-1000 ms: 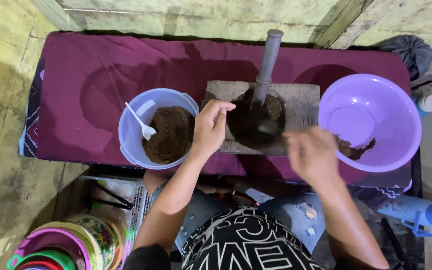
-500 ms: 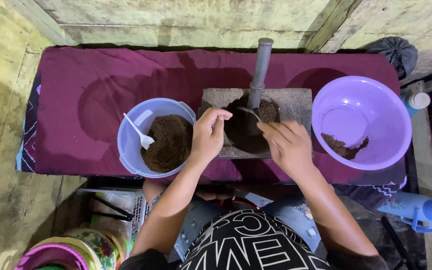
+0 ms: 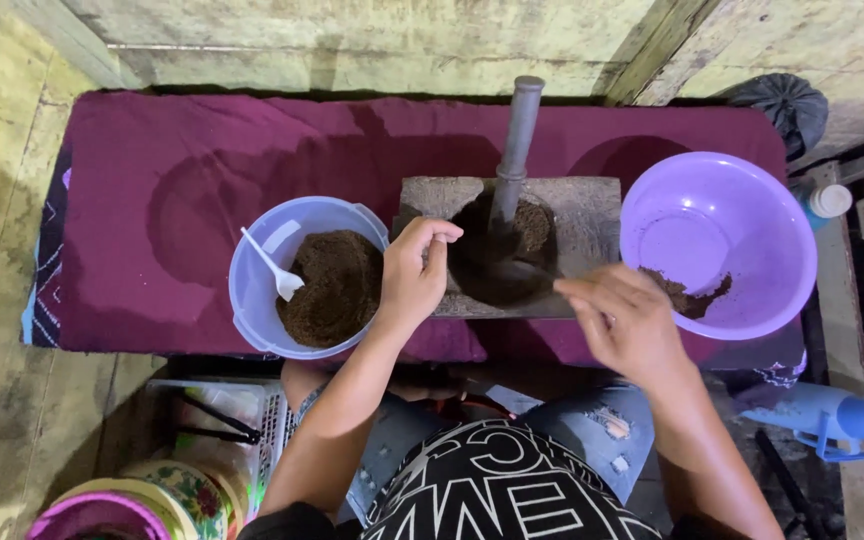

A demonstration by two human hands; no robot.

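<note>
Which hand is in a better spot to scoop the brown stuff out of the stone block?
Probably the right hand: it holds a spoon reaching into the stone mortar hollow, beside the purple bowl. The left hand only rests on the mortar's edge.

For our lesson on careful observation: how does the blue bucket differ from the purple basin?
The blue bucket is pale blue and smaller; the purple basin is lilac and wider. The bucket holds a large heap of dark brown powder and a white spoon; the basin holds only a small patch. The bucket sits left of the stone mortar, the basin right. Both are round plastic containers.
</note>
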